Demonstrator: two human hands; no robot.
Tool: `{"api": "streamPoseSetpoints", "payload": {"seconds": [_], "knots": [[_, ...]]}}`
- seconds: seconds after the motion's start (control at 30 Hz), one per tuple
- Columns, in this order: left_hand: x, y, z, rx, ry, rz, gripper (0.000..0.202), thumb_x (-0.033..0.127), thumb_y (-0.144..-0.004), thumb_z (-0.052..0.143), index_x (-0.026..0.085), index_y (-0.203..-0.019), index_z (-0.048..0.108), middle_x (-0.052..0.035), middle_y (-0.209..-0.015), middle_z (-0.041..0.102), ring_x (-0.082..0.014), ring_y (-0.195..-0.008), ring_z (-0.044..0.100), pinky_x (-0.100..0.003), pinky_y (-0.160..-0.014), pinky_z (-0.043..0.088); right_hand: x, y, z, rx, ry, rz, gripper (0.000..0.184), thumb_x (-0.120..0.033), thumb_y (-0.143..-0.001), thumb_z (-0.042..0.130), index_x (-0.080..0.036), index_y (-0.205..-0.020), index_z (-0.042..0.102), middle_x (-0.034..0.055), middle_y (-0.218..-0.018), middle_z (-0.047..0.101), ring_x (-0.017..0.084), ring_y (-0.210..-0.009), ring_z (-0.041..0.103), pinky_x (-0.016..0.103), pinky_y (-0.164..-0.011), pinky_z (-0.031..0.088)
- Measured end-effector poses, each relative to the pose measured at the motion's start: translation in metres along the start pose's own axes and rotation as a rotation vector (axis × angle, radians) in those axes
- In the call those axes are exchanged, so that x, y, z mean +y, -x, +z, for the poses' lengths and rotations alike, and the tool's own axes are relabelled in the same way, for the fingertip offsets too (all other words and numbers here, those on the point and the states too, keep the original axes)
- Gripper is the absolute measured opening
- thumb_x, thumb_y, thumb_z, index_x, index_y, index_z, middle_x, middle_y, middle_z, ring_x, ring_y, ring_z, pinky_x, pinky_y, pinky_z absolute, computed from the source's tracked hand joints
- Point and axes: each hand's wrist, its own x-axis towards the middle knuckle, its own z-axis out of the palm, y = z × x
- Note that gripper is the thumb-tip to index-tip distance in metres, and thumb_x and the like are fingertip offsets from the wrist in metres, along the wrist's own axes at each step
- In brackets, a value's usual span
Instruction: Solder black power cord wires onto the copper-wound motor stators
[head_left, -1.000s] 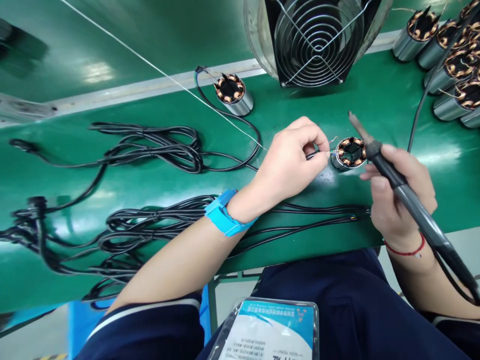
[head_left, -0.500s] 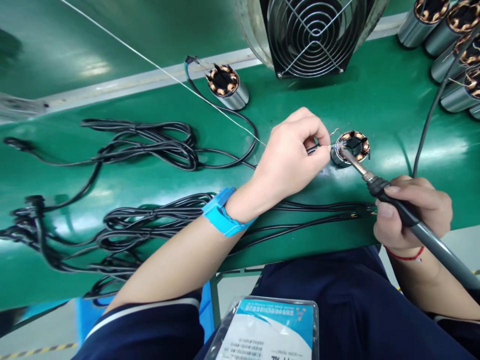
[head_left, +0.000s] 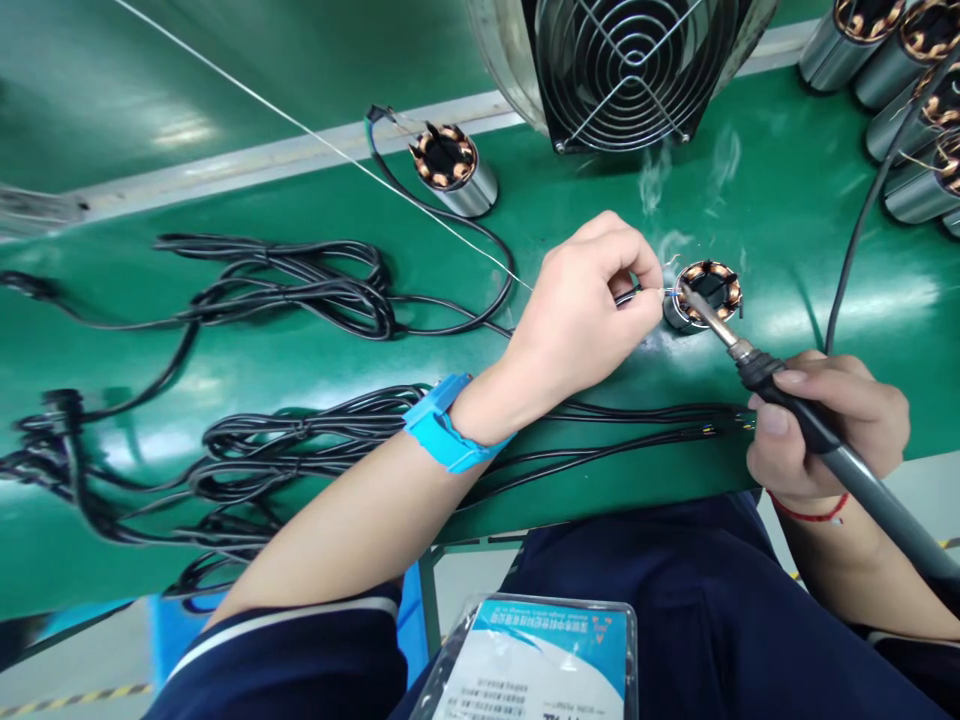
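My right hand is wrapped round the handle of a soldering iron. Its metal tip rests at the left rim of a motor stator with copper windings, standing upright on the green bench. Beside that rim, my left hand pinches the end of a black cable, whose thin wires reach the iron's tip. A strand of solder wire runs from the upper left down to my left hand; its end is hidden there. Smoke drifts above the stator.
A fan with a wire guard stands behind the stator. Another stator with a cable attached is at the back left. Coiled black cables cover the bench's left side. Several stators stand at the far right, near the iron's hanging cord.
Wisps of smoke now rise from the stator toward the fan. Both hands keep their holds and have barely moved; the soldering iron's tip stays at the stator's left rim.
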Motion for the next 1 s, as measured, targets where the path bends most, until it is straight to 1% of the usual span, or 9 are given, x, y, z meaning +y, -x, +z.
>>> {"api": "streamPoseSetpoints", "payload": {"seconds": [0.17,0.27,0.33,0.47,0.57,0.7,0.87,0.93,1.0], "knots": [[0.001,0.000,0.000,0.005,-0.005,0.007,0.016,0.004,-0.069,0.054,0.019,-0.063,0.052,-0.0023,-0.075,0.057,-0.0124,-0.067,0.051,-0.027,-0.062,0.045,0.003,-0.001,-0.001,0.006,0.160,-0.038,0.032,-0.020,-0.084,0.065,-0.016,-0.117,0.064,0.0009,-0.072,0.064,0.011,-0.061,0.057,0.026,-0.056,0.050],[0.001,0.000,0.001,0.017,-0.005,0.009,0.017,0.004,-0.070,0.054,0.019,-0.063,0.052,-0.0020,-0.074,0.057,-0.0118,-0.067,0.051,-0.026,-0.061,0.044,0.002,-0.001,0.001,-0.020,0.222,0.006,0.045,-0.020,-0.085,0.067,-0.020,-0.130,0.059,0.0057,-0.091,0.072,0.015,-0.073,0.067,0.029,-0.066,0.056],[0.001,0.000,0.000,0.018,0.000,0.010,0.017,0.003,-0.070,0.054,0.019,-0.063,0.053,-0.0016,-0.074,0.056,-0.0111,-0.067,0.050,-0.025,-0.061,0.044,0.000,-0.003,0.004,-0.048,0.215,0.070,0.052,-0.022,-0.088,0.065,-0.024,-0.138,0.052,0.0061,-0.105,0.073,0.018,-0.084,0.072,0.031,-0.073,0.058],[0.000,0.001,0.000,0.019,0.012,0.029,0.017,0.003,-0.071,0.053,0.018,-0.063,0.053,-0.0012,-0.074,0.056,-0.0103,-0.066,0.048,-0.024,-0.060,0.043,-0.005,-0.016,0.006,-0.126,0.131,0.208,0.046,-0.025,-0.097,0.053,-0.031,-0.141,0.044,0.0004,-0.115,0.071,0.017,-0.101,0.071,0.033,-0.089,0.058],[-0.001,0.001,0.000,0.022,0.027,0.054,0.017,0.003,-0.070,0.054,0.018,-0.063,0.054,-0.0012,-0.074,0.056,-0.0103,-0.065,0.048,-0.025,-0.059,0.043,-0.009,-0.029,0.005,-0.239,0.210,0.198,0.043,-0.025,-0.096,0.053,-0.032,-0.138,0.045,-0.0022,-0.115,0.071,0.017,-0.114,0.065,0.037,-0.100,0.053],[0.000,0.002,0.000,0.016,0.035,0.050,0.017,0.002,-0.071,0.054,0.018,-0.064,0.054,-0.0011,-0.074,0.055,-0.0099,-0.065,0.048,-0.025,-0.060,0.043,-0.010,-0.036,0.004,-0.365,0.272,0.205,0.046,-0.025,-0.094,0.054,-0.031,-0.138,0.042,-0.0010,-0.118,0.070,0.020,-0.119,0.061,0.040,-0.101,0.051],[0.004,0.000,-0.003,-0.030,0.080,-0.075,0.016,0.002,-0.073,0.055,0.017,-0.068,0.054,0.0003,-0.077,0.057,-0.0089,-0.066,0.052,-0.023,-0.061,0.046,-0.006,-0.043,0.004,-0.367,0.314,0.191,0.042,-0.026,-0.094,0.052,-0.031,-0.135,0.045,-0.0009,-0.113,0.072,0.021,-0.114,0.064,0.044,-0.099,0.050],[0.004,-0.002,-0.008,-0.096,0.182,-0.188,0.015,0.002,-0.073,0.057,0.017,-0.075,0.055,0.0009,-0.080,0.059,-0.0068,-0.061,0.052,-0.021,-0.057,0.045,0.000,-0.049,0.004,-0.386,0.318,0.198,0.044,-0.027,-0.094,0.053,-0.031,-0.136,0.043,-0.0005,-0.116,0.071,0.022,-0.116,0.063,0.046,-0.100,0.049],[0.005,-0.006,-0.015,-0.223,0.298,-0.352,0.013,0.004,-0.076,0.058,0.016,-0.081,0.055,0.0012,-0.079,0.060,-0.0048,-0.054,0.051,-0.019,-0.050,0.042,0.007,-0.054,0.007,-0.461,0.297,0.212,0.048,-0.030,-0.091,0.055,-0.031,-0.138,0.040,0.0006,-0.123,0.067,0.024,-0.119,0.060,0.048,-0.100,0.049]]}}
